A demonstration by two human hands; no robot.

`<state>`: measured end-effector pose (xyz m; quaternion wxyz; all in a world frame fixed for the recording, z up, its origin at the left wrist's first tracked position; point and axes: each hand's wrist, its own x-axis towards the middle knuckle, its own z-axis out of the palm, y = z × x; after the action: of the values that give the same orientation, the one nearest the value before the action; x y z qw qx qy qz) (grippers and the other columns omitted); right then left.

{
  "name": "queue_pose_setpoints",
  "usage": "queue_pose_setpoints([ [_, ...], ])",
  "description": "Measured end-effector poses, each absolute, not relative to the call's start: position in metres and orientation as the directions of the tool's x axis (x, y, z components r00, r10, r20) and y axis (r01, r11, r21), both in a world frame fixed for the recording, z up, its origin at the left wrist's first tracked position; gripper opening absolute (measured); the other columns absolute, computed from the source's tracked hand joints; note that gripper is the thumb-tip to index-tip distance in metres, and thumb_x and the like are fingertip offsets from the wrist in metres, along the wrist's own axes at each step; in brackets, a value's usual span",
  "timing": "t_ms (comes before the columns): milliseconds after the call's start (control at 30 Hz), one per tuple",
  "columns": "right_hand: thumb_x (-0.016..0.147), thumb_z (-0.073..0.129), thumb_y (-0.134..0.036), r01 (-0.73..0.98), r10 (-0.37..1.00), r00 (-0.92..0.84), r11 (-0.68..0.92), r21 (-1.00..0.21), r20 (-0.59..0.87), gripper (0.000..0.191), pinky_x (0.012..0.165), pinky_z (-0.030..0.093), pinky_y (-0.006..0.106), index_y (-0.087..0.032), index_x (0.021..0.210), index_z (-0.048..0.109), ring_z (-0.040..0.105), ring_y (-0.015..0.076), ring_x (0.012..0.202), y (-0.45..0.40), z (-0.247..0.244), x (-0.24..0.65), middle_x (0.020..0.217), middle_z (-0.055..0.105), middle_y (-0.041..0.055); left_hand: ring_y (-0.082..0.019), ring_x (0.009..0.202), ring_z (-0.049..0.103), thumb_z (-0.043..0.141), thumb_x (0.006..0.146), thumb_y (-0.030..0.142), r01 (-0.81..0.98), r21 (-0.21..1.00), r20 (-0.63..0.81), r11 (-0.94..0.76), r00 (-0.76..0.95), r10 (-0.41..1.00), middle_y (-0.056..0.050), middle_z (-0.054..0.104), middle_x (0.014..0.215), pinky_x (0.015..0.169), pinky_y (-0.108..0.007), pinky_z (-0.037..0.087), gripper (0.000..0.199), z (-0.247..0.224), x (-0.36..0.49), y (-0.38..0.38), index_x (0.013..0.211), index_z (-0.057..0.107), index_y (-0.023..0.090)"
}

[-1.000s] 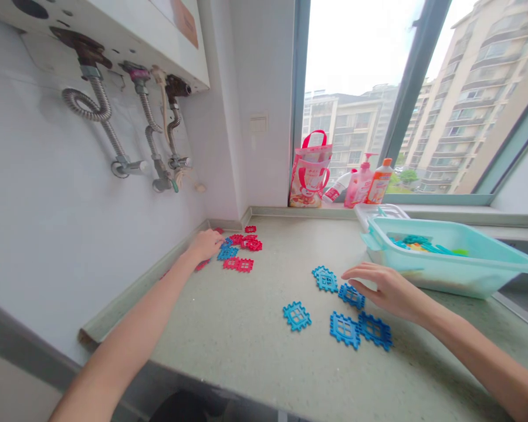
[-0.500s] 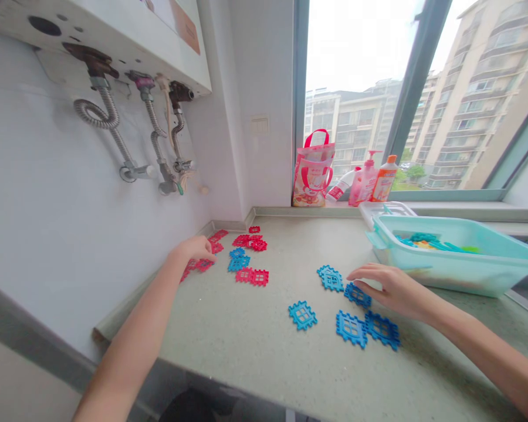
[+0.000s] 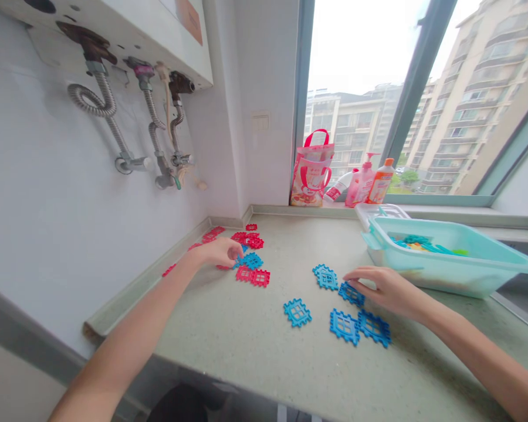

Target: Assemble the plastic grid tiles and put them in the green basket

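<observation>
My left hand (image 3: 223,252) is closed over the left part of a small group of blue pieces (image 3: 252,261); its fingertips pinch the edge of a blue piece. Red window-shaped pieces (image 3: 259,278) lie just below it, and more red ones (image 3: 249,240) lie behind. My right hand (image 3: 381,286) rests with bent fingers over a dark blue piece (image 3: 351,294), thumb and fingertips apart, touching near its upper edge. Around it on the counter lie a light blue piece (image 3: 325,276), a single blue one (image 3: 297,312) and two joined darker blue ones (image 3: 359,327).
A turquoise tub (image 3: 449,266) with colourful pieces stands at the right, a clear lid (image 3: 385,212) behind it. A pink bag (image 3: 311,181) and bottles (image 3: 378,183) line the window sill. Pipes (image 3: 114,129) hang on the left wall above the counter (image 3: 229,334).
My left hand has moved right, from the red pieces by the wall to the blue pieces. My right hand has stayed at the dark blue piece. The view has shifted slightly.
</observation>
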<state>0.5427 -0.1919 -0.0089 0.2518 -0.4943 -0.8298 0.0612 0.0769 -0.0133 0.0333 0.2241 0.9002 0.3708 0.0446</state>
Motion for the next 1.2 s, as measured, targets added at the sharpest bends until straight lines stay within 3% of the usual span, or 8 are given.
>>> queue_pose_setpoints([
  [167,0.104,0.053,-0.039,0.79,0.855,-0.396,0.503,-0.352,0.334,0.032,0.083,0.063,0.04,-0.024,0.107,0.081,0.078,0.0259,0.092,-0.192,-0.009,0.544,0.105,0.081,0.0089,-0.017,0.063,0.064,0.072,0.07,0.031,0.812,0.327,-0.188,-0.484,0.558,0.809,0.0,0.072,0.076,0.06,-0.028,0.045,0.028,0.039,0.063,-0.009,0.096,0.075,0.022],
  [333,0.104,0.052,-0.039,0.794,0.861,-0.398,0.497,-0.351,0.318,0.032,0.084,0.062,0.039,-0.025,0.107,0.08,0.078,0.0254,0.093,-0.191,-0.011,0.545,0.106,0.081,0.0077,-0.022,0.073,0.066,0.07,0.081,0.069,0.834,0.162,0.127,-0.528,0.513,0.849,-0.005,0.072,0.075,0.069,-0.033,0.044,0.048,0.041,0.093,-0.027,0.076,0.071,0.022],
  [433,0.103,0.052,-0.038,0.787,0.855,-0.396,0.504,-0.356,0.335,0.031,0.081,0.063,0.037,-0.025,0.106,0.08,0.078,0.025,0.092,-0.192,-0.01,0.544,0.105,0.082,0.0074,-0.031,0.105,0.069,0.076,0.071,0.078,0.768,0.152,0.204,-0.622,0.592,0.78,-0.012,0.076,0.11,0.09,-0.037,0.05,0.067,0.027,0.122,-0.042,0.11,0.074,0.023],
  [533,0.102,0.054,-0.037,0.777,0.849,-0.394,0.512,-0.367,0.351,0.029,0.078,0.063,0.036,-0.025,0.105,0.08,0.078,0.0246,0.09,-0.193,-0.008,0.543,0.104,0.082,0.0072,-0.04,0.152,0.038,0.085,0.058,0.078,0.71,0.115,0.124,-0.695,0.684,0.719,-0.018,0.042,0.164,0.118,-0.047,0.037,0.116,0.013,0.127,-0.046,0.156,0.047,0.027],
  [667,0.102,0.053,-0.035,0.776,0.848,-0.401,0.515,-0.364,0.346,0.03,0.075,0.062,0.033,-0.025,0.105,0.081,0.078,0.0235,0.091,-0.194,-0.007,0.541,0.105,0.082,0.0065,-0.049,0.16,0.01,0.091,0.044,0.074,0.794,0.089,-0.106,-0.601,0.607,0.787,-0.02,0.015,0.175,0.124,-0.062,0.024,0.148,0.017,0.092,-0.033,0.168,0.025,0.028],
  [767,0.101,0.053,-0.033,0.776,0.842,-0.407,0.523,-0.352,0.354,0.029,0.078,0.062,0.034,-0.025,0.105,0.081,0.078,0.0232,0.091,-0.194,-0.007,0.54,0.104,0.082,0.006,-0.047,0.157,0.025,0.092,0.045,0.071,0.847,0.125,-0.163,-0.516,0.531,0.832,-0.018,0.029,0.171,0.124,-0.057,0.03,0.139,0.033,0.066,-0.021,0.164,0.036,0.028],
  [967,0.102,0.052,-0.031,0.788,0.843,-0.415,0.521,-0.329,0.343,0.029,0.086,0.061,0.039,-0.025,0.108,0.08,0.078,0.024,0.094,-0.196,-0.003,0.537,0.107,0.082,0.0058,-0.027,0.118,0.069,0.058,0.094,0.064,0.754,0.3,0.051,-0.584,0.598,0.8,-0.007,0.074,0.13,0.099,-0.032,0.05,0.053,0.042,0.081,-0.023,0.13,0.073,0.026],
  [1200,0.099,0.057,-0.028,0.789,0.835,-0.396,0.522,-0.323,0.383,0.024,0.089,0.06,0.037,-0.025,0.108,0.08,0.076,0.0233,0.096,-0.193,-0.008,0.54,0.108,0.081,0.0059,-0.025,0.1,0.067,0.066,0.091,0.063,0.631,0.215,0.028,-0.746,0.759,0.65,-0.007,0.073,0.111,0.083,-0.03,0.047,0.046,0.026,0.131,-0.053,0.114,0.075,0.024],
])
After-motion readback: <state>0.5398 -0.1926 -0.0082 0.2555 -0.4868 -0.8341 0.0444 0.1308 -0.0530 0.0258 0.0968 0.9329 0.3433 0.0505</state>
